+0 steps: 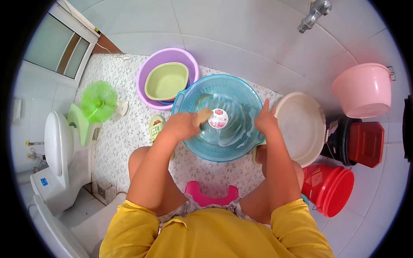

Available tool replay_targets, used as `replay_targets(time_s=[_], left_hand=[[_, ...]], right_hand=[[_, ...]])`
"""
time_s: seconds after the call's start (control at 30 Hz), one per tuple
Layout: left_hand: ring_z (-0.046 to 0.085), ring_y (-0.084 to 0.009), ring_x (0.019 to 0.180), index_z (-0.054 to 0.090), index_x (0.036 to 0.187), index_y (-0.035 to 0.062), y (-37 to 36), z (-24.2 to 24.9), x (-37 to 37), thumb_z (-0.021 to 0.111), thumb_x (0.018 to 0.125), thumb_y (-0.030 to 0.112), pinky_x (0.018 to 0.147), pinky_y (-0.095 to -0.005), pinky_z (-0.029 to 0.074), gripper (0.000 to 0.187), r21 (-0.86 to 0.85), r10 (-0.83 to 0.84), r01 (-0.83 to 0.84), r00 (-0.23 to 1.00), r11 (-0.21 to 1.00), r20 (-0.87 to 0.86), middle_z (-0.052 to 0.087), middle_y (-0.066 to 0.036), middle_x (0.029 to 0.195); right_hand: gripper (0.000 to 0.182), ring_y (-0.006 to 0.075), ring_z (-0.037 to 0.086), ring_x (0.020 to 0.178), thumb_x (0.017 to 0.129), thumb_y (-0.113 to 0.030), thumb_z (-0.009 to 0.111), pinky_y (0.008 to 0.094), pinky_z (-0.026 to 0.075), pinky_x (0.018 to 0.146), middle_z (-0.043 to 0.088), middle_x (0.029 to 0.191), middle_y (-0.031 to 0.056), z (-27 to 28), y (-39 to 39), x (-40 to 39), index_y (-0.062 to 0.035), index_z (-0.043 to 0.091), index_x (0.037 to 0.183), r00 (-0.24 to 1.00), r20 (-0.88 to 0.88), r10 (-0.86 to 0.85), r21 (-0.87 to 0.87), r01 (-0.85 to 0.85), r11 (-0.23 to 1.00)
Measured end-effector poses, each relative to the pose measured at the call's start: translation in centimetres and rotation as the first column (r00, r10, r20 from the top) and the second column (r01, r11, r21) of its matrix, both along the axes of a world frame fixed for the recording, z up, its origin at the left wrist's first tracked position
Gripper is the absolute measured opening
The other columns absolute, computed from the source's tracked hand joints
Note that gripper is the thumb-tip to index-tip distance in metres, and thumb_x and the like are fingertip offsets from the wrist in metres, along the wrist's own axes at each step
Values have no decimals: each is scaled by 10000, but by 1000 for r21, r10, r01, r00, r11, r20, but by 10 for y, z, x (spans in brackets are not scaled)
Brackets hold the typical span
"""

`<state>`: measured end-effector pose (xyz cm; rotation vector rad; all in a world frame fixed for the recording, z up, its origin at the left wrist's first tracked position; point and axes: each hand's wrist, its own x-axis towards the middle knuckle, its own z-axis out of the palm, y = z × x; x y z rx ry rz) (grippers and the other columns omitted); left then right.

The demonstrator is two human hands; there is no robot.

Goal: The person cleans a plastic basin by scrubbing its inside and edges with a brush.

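A translucent blue basin [234, 148] is between my knees, with streaks of white suds inside and a round white-and-red label [218, 118] on its bottom. My left hand [181, 126] is over the basin's left side, its fingers closed on a tan scrubber [204, 115]. Blur hides whether the scrubber is a sponge or a brush. On the right, my right hand [266, 122] grips the basin's rim, one finger stretched along it.
Left of the basin, a purple tub [142, 81] holds a pale green basin [167, 81]. A cream basin [301, 129], red buckets [329, 189] and a hanging pink bucket [363, 91] are right. A toilet [56, 142] and green lid-like disc [98, 102] are left.
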<state>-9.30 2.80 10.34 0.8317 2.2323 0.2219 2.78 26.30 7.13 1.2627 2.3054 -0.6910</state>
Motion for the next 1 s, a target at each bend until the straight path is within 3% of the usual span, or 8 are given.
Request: replay_targets(time_s=[0.17, 0.37, 0.47, 0.57, 0.73, 0.8, 0.9, 1.0], left_hand=[[629, -331, 896, 573, 1154, 99, 12, 0, -6, 672, 691, 244, 771, -421, 510, 495, 124, 208, -192, 968, 974, -140, 650, -159, 970], [626, -342, 838, 600, 1109, 131, 11, -10, -2, 661, 687, 219, 739, -424, 491, 435, -66, 105, -112, 990, 992, -95, 650, -167, 923], [626, -333, 826, 605, 1128, 168, 8, 3, -5, 657, 685, 203, 741, -419, 488, 447, -216, -110, 125, 991, 968, 82, 655, -148, 910], [625, -325, 814, 599, 1162, 211, -1, 7, -5, 653, 684, 201, 735, -410, 486, 481, -149, -145, 165, 980, 975, 138, 657, -134, 899], [620, -345, 838, 509, 1280, 176, 31, -14, -1, 655, 708, 236, 756, -422, 485, 593, 260, 79, -60, 995, 964, -64, 648, -176, 929], [625, -345, 845, 485, 1296, 172, 47, -26, -1, 638, 722, 236, 748, -437, 492, 597, 215, 31, -5, 992, 977, -119, 653, -169, 930], [621, -365, 848, 456, 1318, 161, 55, -41, 6, 633, 738, 246, 751, -456, 492, 612, 202, 20, 7, 991, 979, -134, 651, -175, 937], [613, -388, 842, 440, 1322, 130, 56, -47, 14, 631, 750, 257, 765, -466, 484, 617, 207, 99, -75, 989, 975, -108, 641, -198, 939]], right_hand=[[853, 486, 396, 1210, 752, -85, 531, 424, 376, 1002, 83, 1453, 321, 8, -1, -1, -101, 45, 1453, 1000, 24, 8, -8, -8, 1000], [745, 437, 275, 1300, 757, -146, 592, 467, 329, 1029, 160, 1474, 219, 61, -23, -10, -123, 243, 1416, 968, -72, 241, -5, -242, 970], [668, 421, 267, 1297, 764, -158, 600, 474, 305, 1037, 223, 1450, 214, 47, -26, -11, -117, 331, 1373, 904, -251, 346, 91, -334, 938], [631, 426, 284, 1276, 768, -160, 596, 472, 293, 1039, 281, 1414, 226, 24, -19, -11, -110, 363, 1352, 856, -370, 362, 252, -282, 926], [637, 452, 310, 1245, 761, -131, 589, 484, 322, 1011, 315, 1379, 233, -1, 11, -20, -111, 361, 1355, 827, -466, 314, 345, -157, 925], [627, 399, 495, 1106, 772, -101, 592, 464, 394, 937, 489, 1240, 246, -15, 19, -25, -119, 364, 1356, 844, -461, 275, 367, -101, 925], [618, 398, 592, 918, 773, -60, 552, 480, 453, 820, 619, 995, 229, -27, 24, -25, -150, 367, 1356, 922, -310, 232, 161, -190, 969], [614, 394, 612, 836, 762, -37, 533, 484, 473, 754, 641, 868, 218, -32, 17, -22, -175, 384, 1342, 898, -355, 261, 282, -163, 946]])
